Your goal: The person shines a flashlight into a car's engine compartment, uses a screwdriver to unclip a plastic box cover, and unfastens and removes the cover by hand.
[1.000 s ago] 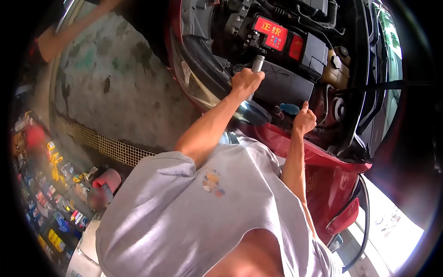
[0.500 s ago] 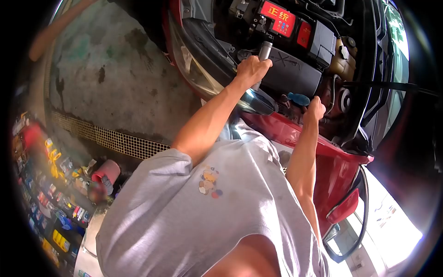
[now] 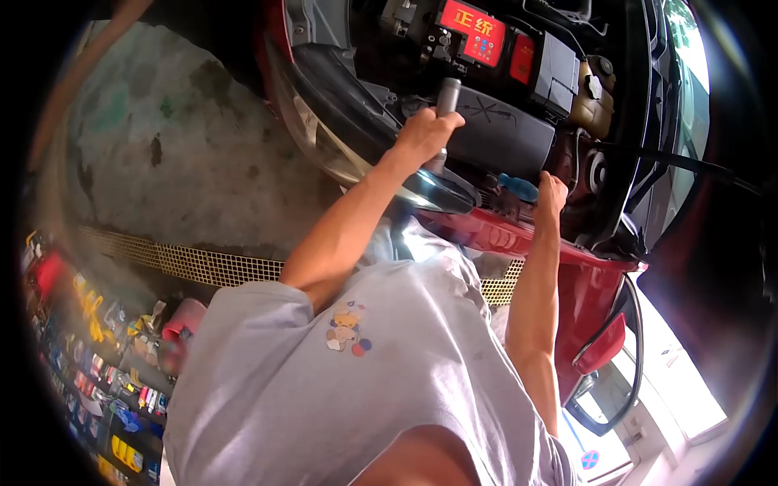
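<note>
My left hand (image 3: 425, 136) is wrapped round a silver cylinder (image 3: 448, 97), possibly a flashlight, held upright over the inner edge of the car's headlight (image 3: 442, 190). The cylinder's ends stick out above and below the fist. My right hand (image 3: 553, 194) is closed at the right end of a blue plastic cap (image 3: 517, 187), low in the engine bay beside the red fender. The fingertips are partly hidden, so the exact grip is unclear. Above both hands lies a black plastic cover (image 3: 498, 130), next to a battery with a red label (image 3: 478, 32).
A tan fluid reservoir (image 3: 594, 105) stands right of the battery. A thin dark rod (image 3: 648, 154) crosses the engine bay's right side. The red fender (image 3: 486, 233) runs along my front. Behind me are a floor grate (image 3: 194, 263), a pink bucket (image 3: 185, 317) and shelved goods (image 3: 105, 381).
The view has shifted, so most of the car appears further left. The blue cap sits slightly lower relative to the engine bay. Both hands keep their closed shape.
</note>
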A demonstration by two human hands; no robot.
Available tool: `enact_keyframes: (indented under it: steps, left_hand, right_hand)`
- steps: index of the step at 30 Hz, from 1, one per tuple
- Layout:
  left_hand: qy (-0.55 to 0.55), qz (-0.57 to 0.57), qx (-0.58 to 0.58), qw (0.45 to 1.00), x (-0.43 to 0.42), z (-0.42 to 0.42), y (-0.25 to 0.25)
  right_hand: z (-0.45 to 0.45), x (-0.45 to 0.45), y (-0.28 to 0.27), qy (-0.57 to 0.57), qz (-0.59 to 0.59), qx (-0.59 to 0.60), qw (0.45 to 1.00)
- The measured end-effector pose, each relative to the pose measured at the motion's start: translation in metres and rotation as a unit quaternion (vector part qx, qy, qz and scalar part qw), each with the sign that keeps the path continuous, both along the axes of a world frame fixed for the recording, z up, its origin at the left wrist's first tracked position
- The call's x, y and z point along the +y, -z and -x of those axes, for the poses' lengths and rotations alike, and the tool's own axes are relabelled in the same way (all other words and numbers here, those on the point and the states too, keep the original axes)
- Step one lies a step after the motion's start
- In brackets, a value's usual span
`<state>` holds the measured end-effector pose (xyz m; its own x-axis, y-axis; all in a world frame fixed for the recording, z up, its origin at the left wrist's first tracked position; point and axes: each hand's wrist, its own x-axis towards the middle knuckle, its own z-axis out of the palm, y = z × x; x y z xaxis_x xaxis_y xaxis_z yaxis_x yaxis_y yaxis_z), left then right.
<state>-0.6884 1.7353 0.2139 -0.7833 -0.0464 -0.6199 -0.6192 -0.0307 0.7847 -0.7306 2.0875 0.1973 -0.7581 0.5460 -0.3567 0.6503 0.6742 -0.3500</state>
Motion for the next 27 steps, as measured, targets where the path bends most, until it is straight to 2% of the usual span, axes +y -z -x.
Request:
enact_keyframes:
  steps: [3,6,9,10,11,14,16,17,19,22,26,27]
  left_hand:
    - [-0.063,-0.073,0.006,0.995,-0.004,-0.009,0.002]
    - [-0.071,-0.044,0.043,0.996,-0.005,-0.020,-0.004]
    - [-0.062,-0.002,0.064,0.996,-0.003,-0.019,-0.003]
    - [-0.054,0.007,0.061,0.997,0.000,-0.020,-0.006]
    - [-0.043,0.025,0.075,0.996,0.000,-0.020,-0.010]
    - [-0.014,-0.025,0.083,0.996,-0.002,-0.024,-0.003]
    - [-0.090,-0.085,0.113,0.986,-0.001,-0.035,-0.004]
    - [-0.140,-0.135,0.144,0.970,0.001,-0.041,-0.005]
    - [-0.222,-0.207,0.208,0.930,0.007,-0.050,-0.014]
    - [-0.202,-0.122,0.225,0.945,0.013,-0.068,-0.027]
    - [-0.263,-0.101,0.350,0.893,0.036,-0.068,-0.019]
    - [-0.235,-0.068,0.342,0.907,0.038,-0.065,-0.018]
  right_hand:
    - [-0.012,-0.044,-0.065,-0.093,0.019,-0.022,0.995]
    - [-0.049,-0.055,-0.085,-0.194,0.107,0.140,0.965]
    - [-0.083,-0.087,-0.113,-0.263,0.253,0.113,0.924]
    - [-0.086,-0.097,-0.116,-0.275,0.255,0.122,0.919]
    - [-0.088,-0.108,-0.116,-0.287,0.259,0.130,0.913]
    - [-0.079,-0.126,-0.111,-0.290,0.244,0.114,0.918]
    - [-0.069,-0.124,-0.106,-0.301,0.239,0.083,0.919]
    - [-0.067,-0.126,-0.110,-0.334,0.178,0.101,0.920]
    - [-0.058,-0.126,-0.108,-0.417,0.144,0.140,0.886]
    - [-0.050,-0.121,-0.098,-0.483,0.136,0.166,0.849]
    - [-0.043,-0.116,-0.075,-0.496,0.177,0.140,0.839]
    - [-0.043,-0.113,-0.068,-0.496,0.182,0.126,0.840]
